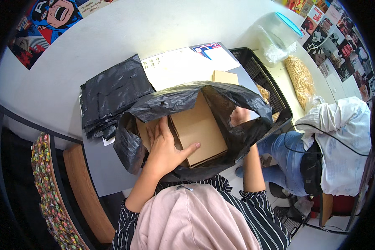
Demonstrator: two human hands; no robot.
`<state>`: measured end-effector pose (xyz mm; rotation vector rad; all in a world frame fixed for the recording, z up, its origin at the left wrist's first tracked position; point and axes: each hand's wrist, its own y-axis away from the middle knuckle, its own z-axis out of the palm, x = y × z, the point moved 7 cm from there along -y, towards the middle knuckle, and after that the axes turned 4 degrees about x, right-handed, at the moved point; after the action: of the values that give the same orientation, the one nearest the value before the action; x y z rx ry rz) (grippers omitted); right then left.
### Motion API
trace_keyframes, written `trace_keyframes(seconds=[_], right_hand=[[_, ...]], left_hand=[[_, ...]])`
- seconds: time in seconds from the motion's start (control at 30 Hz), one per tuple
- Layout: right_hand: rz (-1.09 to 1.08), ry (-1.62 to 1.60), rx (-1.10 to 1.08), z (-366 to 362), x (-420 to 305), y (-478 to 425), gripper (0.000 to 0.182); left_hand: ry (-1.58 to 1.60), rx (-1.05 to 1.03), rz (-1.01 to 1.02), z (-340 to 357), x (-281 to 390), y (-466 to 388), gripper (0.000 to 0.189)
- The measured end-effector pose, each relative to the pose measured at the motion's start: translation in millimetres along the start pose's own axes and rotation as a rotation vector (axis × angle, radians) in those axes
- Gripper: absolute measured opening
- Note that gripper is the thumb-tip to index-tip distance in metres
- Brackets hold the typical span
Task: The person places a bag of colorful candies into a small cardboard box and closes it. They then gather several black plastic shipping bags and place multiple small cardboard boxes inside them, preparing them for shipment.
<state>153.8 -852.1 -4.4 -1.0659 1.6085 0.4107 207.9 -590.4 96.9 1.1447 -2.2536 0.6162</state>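
Note:
A black plastic bag [181, 101] lies wide open on the grey table [107, 170] before me, with brown cardboard boxes [200, 131] inside. My left hand [164, 147] reaches into the bag's mouth, its fingers spread over the box at the left and its thumb on the edge of the larger box. At the bag's right side is my right hand [240, 116], partly hidden by the plastic and seen through a gap in it; its fingers are blurred. Beyond the bag a small cardboard box [225, 77] shows in part.
Folded black plastic bags [115, 90] are stacked at the left, beside printed sheets [187, 64]. A black plastic basket [264, 73] stands at the right, near a bag of snacks [300, 78] and a clear tub [279, 37]. Another person's jeans-clad legs [281, 156] are at the right.

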Motion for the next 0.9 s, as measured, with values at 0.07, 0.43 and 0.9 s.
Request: trace_keyframes(seconds=[0.07,0.43,0.9], right_hand=[[0.090,0.261,-0.132,29.3,19.7,15.0,0.033],[0.110,0.506,-0.171,64.8,22.8,-6.4,0.033],[0.196,0.350,-0.046,24.9,27.6,-5.9,0.034]], left_hand=[[-0.011,-0.047,-0.033,-5.5,0.4,-0.1,0.102],[-0.179,-0.076,-0.068,4.0,-0.2,-6.0,0.104],[0.488,-0.280,0.194,-61.2,36.2,36.8,0.085]])
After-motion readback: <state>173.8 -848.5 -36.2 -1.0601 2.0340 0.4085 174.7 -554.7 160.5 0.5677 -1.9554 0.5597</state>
